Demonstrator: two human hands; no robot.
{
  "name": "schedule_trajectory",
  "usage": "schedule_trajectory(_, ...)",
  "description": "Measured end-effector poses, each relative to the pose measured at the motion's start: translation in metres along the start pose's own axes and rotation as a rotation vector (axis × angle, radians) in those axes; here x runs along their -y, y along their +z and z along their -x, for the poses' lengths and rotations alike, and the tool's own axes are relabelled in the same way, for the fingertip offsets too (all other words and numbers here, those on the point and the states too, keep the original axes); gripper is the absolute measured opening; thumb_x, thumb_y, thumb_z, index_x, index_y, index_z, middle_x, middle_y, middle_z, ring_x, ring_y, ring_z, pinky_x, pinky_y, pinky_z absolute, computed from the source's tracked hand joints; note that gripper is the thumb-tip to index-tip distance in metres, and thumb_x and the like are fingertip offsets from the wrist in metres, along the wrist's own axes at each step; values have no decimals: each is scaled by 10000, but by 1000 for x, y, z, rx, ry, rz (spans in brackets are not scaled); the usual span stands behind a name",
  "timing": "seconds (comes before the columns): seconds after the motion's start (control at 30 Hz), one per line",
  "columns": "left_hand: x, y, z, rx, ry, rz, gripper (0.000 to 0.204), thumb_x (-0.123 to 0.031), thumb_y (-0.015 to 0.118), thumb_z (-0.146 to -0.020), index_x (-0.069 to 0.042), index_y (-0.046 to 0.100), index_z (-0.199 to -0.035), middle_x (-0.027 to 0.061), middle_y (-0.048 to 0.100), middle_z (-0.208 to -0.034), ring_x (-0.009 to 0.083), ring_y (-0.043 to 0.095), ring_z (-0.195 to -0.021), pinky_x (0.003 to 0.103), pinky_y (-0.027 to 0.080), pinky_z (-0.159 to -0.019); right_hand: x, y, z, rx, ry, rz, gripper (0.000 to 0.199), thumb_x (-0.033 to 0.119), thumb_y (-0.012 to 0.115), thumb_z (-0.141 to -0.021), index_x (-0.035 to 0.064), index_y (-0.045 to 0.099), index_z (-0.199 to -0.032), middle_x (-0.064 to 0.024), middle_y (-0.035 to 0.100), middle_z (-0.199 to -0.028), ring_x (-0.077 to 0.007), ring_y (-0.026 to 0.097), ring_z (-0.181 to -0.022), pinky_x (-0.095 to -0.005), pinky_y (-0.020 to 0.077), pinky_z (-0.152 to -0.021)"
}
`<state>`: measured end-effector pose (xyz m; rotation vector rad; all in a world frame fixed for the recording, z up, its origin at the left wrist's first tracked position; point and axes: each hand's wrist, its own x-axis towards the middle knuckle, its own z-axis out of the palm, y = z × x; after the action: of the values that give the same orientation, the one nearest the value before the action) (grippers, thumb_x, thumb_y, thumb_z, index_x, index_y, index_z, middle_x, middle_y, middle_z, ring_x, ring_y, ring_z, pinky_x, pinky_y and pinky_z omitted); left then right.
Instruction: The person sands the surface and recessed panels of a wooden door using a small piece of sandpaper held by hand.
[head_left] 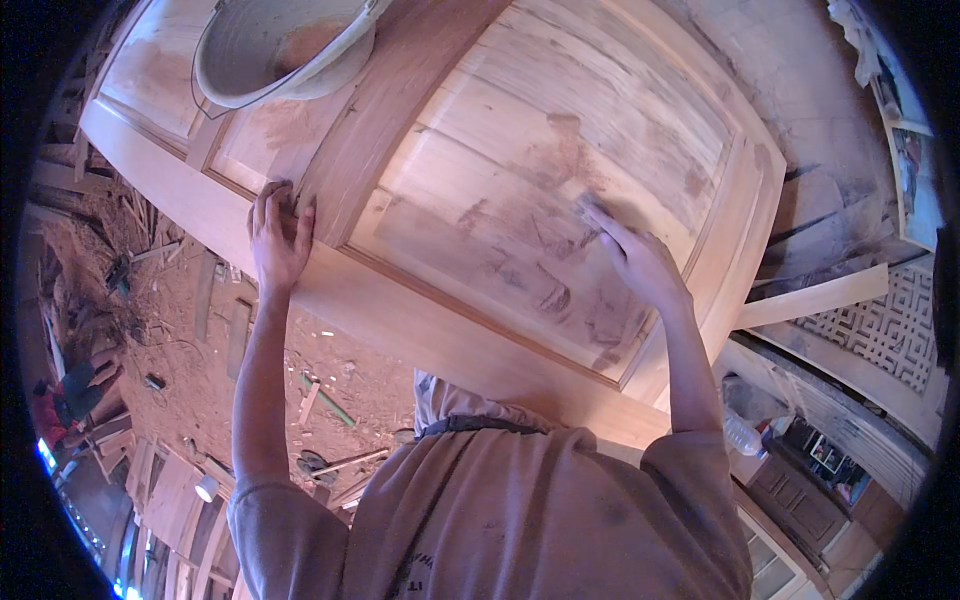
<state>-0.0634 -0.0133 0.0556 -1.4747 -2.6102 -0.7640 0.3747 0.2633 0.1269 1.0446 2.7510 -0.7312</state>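
A large panelled wooden door [400, 285] lies flat before me, its big panel [470, 190] smeared with brown dust or filler. My right hand [642, 262] is on this panel, fingers stretched forward and pressing a small greyish piece [588, 203] against the wood. Whether that piece is sandpaper or a scraper is too small to tell. Toward the near edge, my left hand [280, 240] rests on the door's frame with fingers bent and the thumb apart; nothing shows in it. Patches of brown dust [565, 140] lie beyond my right fingertips.
A bucket [345, 55] with a wire handle and brown powder inside stands on the door, beyond my left hand. Wood scraps and shavings cover the floor [180, 330] at left. A loose board [815, 298] and a patterned lattice panel [875, 325] are at right. Another person [75, 400] is far left.
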Motion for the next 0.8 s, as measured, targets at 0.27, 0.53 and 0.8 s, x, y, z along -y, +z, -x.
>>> schedule_trajectory(0.27,-3,-3,0,21,-15,3,445,-318,665,-929,-48,572,-1270,145,577,-1324,362,523,-1254,488,369,-1088,27,-7,-61,155,19,74,413,239,511,-1023,254,539,-1434,-155,681,-1198,-371,657,-1019,-457,522,-890)
schedule_trajectory(0.53,-4,-5,-1,5,-9,-6,422,-306,663,-934,-32,579,-1243,163,584,-1309,370,541,-1225,486,395,-1065,34,-52,-75,143,-47,-41,401,210,532,-999,186,574,-1398,-145,683,-1215,-356,666,-1059,-408,519,-932)
schedule_trajectory(0.8,-6,-4,-1,-27,13,8,399,-276,667,-936,-21,586,-1232,173,593,-1289,377,548,-1217,478,407,-1056,59,-16,-83,163,65,80,416,254,494,-1033,284,521,-1447,-179,698,-1074,-378,664,-985,-480,522,-864)
